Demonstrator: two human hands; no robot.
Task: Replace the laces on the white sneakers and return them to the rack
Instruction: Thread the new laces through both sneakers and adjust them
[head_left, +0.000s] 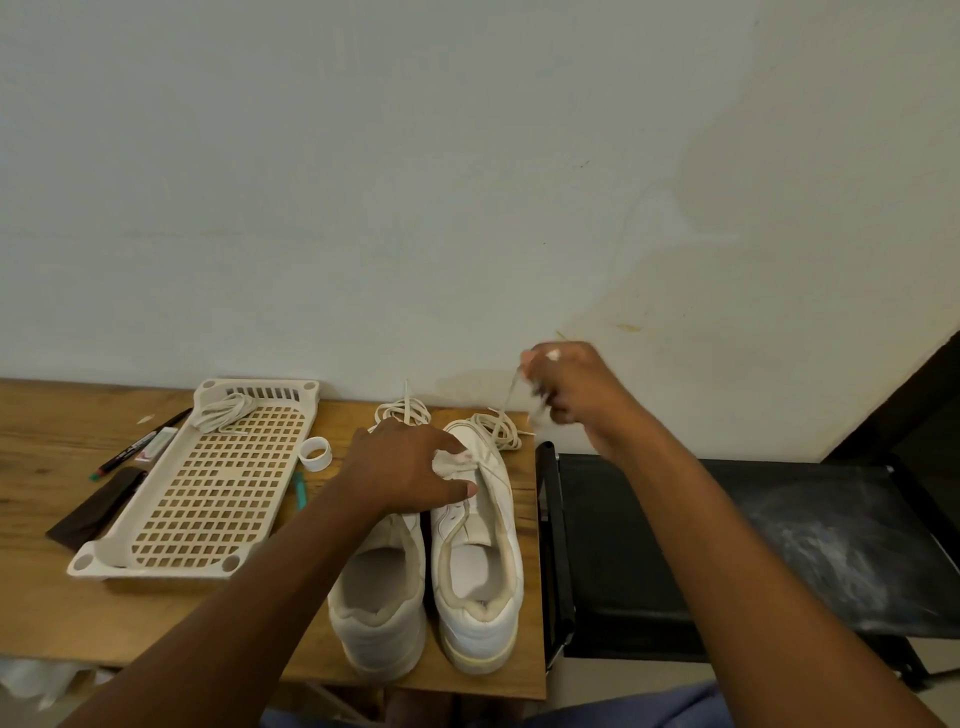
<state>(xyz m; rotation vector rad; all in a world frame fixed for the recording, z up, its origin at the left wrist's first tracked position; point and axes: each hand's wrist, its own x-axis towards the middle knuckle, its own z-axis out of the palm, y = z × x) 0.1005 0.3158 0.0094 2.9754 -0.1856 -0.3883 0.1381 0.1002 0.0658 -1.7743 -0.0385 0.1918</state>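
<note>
- Sneakers: two, white, side by side near the right edge of the table (47, 597), heels toward the camera; left sneaker (382, 597), right sneaker (480, 571).
- Left hand (410, 467): rests on the forepart of the sneakers, fingers spread, thumb and fingertips on the right sneaker's eyelet area; it steadies more than grips.
- Right hand (566, 389): raised above and behind the right sneaker's toe, fingers curled, pinching a lace (511, 397) drawn up taut; the hand is blurred.
- Laces, counted: three bundles in view. One coil on the rack (226, 410); one loose coil behind the left sneaker (402, 410); one partly coiled by the right sneaker's toe, the same lace the right hand pulls.
- Rack (208, 493): one, cream, perforated, flat on the table left of the sneakers, holding only the lace coil.
- Progress, judged: lacing of the right sneaker under way, near the lowest eyelets; left sneaker looks unlaced. Left to do: finish both, then set them on the rack.
- Sundries: one tape roll (316, 453); pens (140, 441) beside the rack; black chair (727, 545) right of the table.
</note>
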